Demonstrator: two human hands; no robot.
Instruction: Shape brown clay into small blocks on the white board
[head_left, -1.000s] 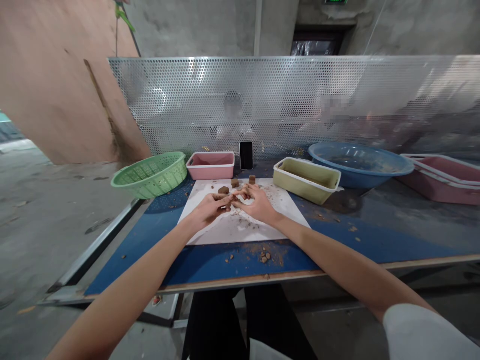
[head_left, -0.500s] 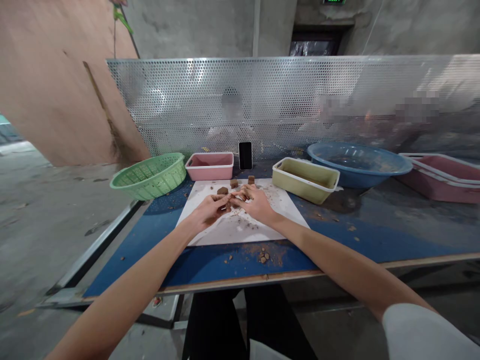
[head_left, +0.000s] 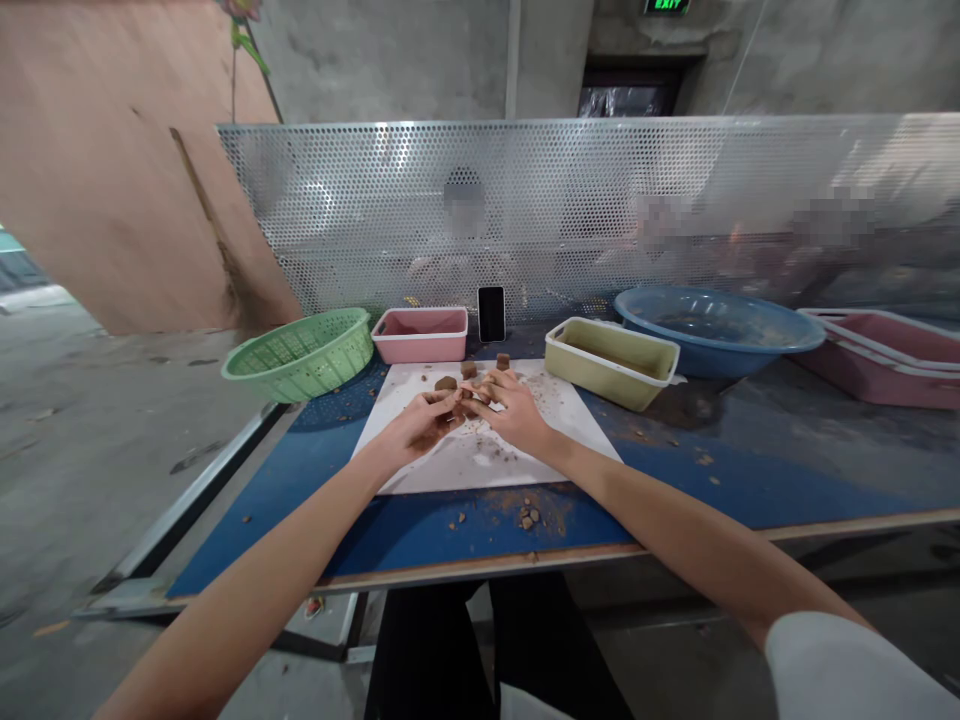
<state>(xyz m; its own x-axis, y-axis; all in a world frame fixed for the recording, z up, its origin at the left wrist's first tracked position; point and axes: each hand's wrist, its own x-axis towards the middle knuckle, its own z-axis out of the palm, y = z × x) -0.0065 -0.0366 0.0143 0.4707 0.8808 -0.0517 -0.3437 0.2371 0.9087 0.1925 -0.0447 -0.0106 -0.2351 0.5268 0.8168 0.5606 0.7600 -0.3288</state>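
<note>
Bare hands, two, brought together over a white sheet (head_left: 427, 475) on a blue-topped table (head_left: 285, 530). Left hand (head_left: 421, 424): thumb and fingers closed on a small brown lump (head_left: 467, 393) at the fingertips. Right hand (head_left: 516, 412): fingers curled, tips meeting the left's at the same lump; whether they clamp it or merely touch it cannot be told, the contact being small and partly hidden. Lump's position: between the two sets of fingertips, above the sheet. Brown chunks, three, on the sheet's far part: an angular chunk (head_left: 445, 384) just beyond the left fingers; a blocky chunk (head_left: 469, 370) beyond the meeting fingertips; a squarish chunk (head_left: 503, 361) just beyond the right fingers. Crumbs, scattered on the sheet; small fragments (head_left: 529, 518), clustered on the near table edge. Behind, left to right: green slotted basket (head_left: 311, 375); pink rectangular bin (head_left: 424, 348), white-rimmed; phone-like device (head_left: 491, 314), upright, dark screen, before a perforated metal panel (head_left: 555, 190); yellow-green rectangular bin (head_left: 600, 375), pale-rimmed; round blue basin (head_left: 720, 358); pink bins (head_left: 877, 380), stacked, far right. Lettering: one sign (head_left: 667, 5), high on the rear wall, reading "EXIT" in lit green.
</note>
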